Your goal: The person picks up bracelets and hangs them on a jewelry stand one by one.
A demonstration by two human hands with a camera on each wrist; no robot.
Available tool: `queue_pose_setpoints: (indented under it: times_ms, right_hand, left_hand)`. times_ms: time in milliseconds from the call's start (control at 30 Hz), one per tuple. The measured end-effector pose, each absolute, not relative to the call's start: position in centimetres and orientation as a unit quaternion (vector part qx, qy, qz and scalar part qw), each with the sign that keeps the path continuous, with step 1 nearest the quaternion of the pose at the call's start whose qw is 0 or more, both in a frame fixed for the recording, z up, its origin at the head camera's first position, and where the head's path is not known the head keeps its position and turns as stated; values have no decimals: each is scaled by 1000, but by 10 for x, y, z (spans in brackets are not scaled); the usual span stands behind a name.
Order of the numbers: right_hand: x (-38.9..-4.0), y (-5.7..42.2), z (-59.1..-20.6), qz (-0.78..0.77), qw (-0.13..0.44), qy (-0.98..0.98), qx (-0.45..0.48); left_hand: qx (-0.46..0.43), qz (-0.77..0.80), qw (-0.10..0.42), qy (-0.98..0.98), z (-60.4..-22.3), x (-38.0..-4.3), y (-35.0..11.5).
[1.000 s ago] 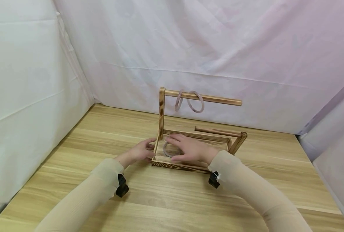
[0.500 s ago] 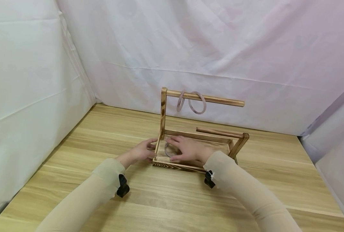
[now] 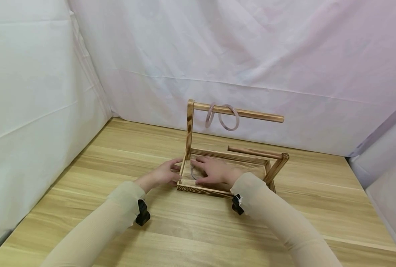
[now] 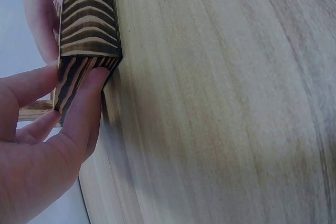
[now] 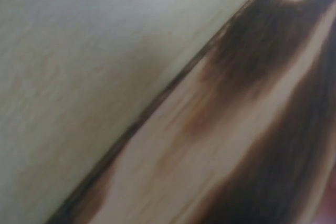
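A low wooden tray stand (image 3: 198,191) with burnt grain stands on the table. My left hand (image 3: 162,173) is at its left end; in the left wrist view its fingertips (image 4: 94,80) touch the end wall. Inside the tray my right hand (image 3: 215,172) lies palm down, fingers spread over a greyish bangle (image 3: 192,172). Only the bangle's left curve shows; whether the fingertips touch it is hidden. Two pinkish bangles, a left one (image 3: 207,121) and a right one (image 3: 231,129), hang from the stand's upper bar (image 3: 261,116).
A shorter lower bar (image 3: 254,151) reaches inward from the right post (image 3: 278,168). Behind the wooden table (image 3: 171,230) hangs a pale cloth backdrop (image 3: 158,74), with more cloth at both sides. The right wrist view is filled by the blurred tray wall (image 5: 210,119).
My right hand has edged left over the tray, covering a little more of the bangle. The left hand stays at the end wall. The whole view has shifted slightly.
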State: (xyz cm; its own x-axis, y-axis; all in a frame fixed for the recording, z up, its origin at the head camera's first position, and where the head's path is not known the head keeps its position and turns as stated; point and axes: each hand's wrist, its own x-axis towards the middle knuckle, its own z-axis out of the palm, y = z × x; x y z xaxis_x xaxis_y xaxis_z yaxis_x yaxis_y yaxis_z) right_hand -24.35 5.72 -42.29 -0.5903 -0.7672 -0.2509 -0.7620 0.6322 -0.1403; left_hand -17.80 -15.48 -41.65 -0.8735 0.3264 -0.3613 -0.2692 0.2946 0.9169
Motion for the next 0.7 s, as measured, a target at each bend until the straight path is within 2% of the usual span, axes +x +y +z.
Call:
queue_pose_setpoints:
  times_ms: [700]
  right_hand:
    - [-244, 54, -418, -42, 131, 886, -443]
  left_hand:
    - [14, 596, 247, 764, -417, -178, -153]
